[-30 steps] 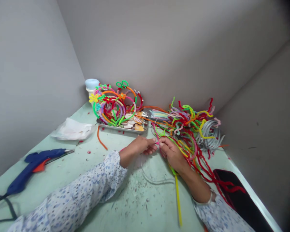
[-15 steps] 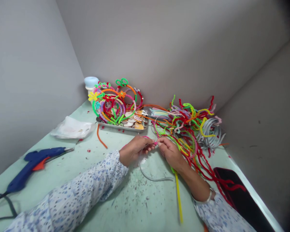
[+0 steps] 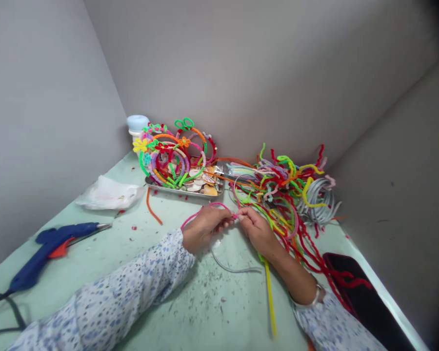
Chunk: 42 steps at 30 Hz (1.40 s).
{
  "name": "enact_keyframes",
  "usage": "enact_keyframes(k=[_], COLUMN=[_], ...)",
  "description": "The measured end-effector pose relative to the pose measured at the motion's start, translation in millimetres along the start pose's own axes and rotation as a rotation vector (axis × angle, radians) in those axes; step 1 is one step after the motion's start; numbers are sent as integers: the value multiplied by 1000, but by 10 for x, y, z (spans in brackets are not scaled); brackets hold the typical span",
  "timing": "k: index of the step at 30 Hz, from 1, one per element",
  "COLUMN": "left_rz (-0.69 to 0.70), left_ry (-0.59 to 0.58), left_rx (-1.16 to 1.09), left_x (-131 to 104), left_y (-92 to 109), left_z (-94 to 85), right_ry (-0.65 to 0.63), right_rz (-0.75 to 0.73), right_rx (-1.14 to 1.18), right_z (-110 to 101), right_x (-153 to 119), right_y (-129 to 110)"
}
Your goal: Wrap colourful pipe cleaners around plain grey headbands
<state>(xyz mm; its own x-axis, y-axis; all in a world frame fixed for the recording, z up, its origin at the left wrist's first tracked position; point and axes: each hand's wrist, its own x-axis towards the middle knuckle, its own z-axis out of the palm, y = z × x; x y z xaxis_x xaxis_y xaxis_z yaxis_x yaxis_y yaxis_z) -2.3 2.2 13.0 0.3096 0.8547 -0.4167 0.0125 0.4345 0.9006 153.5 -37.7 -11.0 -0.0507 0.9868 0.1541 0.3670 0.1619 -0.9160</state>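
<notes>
My left hand [image 3: 209, 225] and my right hand [image 3: 254, 228] meet at the middle of the table, fingertips almost touching. Both pinch a pink pipe cleaner [image 3: 216, 204], whose one part arcs behind my left hand and another rises behind my right fingers. A thin grey headband [image 3: 229, 269] hangs from the fingers of my left hand and curves down over the table. How the pink strand meets the grey band is hidden by the fingers.
Colourful headbands [image 3: 168, 161] stand on a metal tray [image 3: 190, 193] of shell-like pieces. Pipe cleaners [image 3: 289, 180] pile up at right beside grey bands [image 3: 318, 200] and a phone [image 3: 366, 297]. At left lie a blue glue gun [image 3: 40, 258] and a plastic bag [image 3: 109, 193].
More of the pink pipe cleaner now shows, arched behind my left hand. Both hands keep nearly the same place and pinch.
</notes>
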Motion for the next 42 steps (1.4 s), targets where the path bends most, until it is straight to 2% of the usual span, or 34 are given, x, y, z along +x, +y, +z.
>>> enact_keyframes(k=[9,14,20,26,34,42], left_rz=[42,69,177,235,319,296], left_ry=[19,42,27,65,38,55], left_rx=[33,42,64,126,181,169], left_x=[8,-6,-29,-8,6,31], left_y=[-29,-32,-53,-83,-70,-86], left_z=[-13,7,2,-13,-14,-26], right_ry=[13,-25,-50,-56,-76,-94], right_rz=[6,18,32,69,115,123], right_rx=[-40,-37,9,47,146,152], right_z=[-3,-24,-27,-13,-18,-24], right_x=[1,7,19,29,64,78], right_y=[22,8,23,40,57,65])
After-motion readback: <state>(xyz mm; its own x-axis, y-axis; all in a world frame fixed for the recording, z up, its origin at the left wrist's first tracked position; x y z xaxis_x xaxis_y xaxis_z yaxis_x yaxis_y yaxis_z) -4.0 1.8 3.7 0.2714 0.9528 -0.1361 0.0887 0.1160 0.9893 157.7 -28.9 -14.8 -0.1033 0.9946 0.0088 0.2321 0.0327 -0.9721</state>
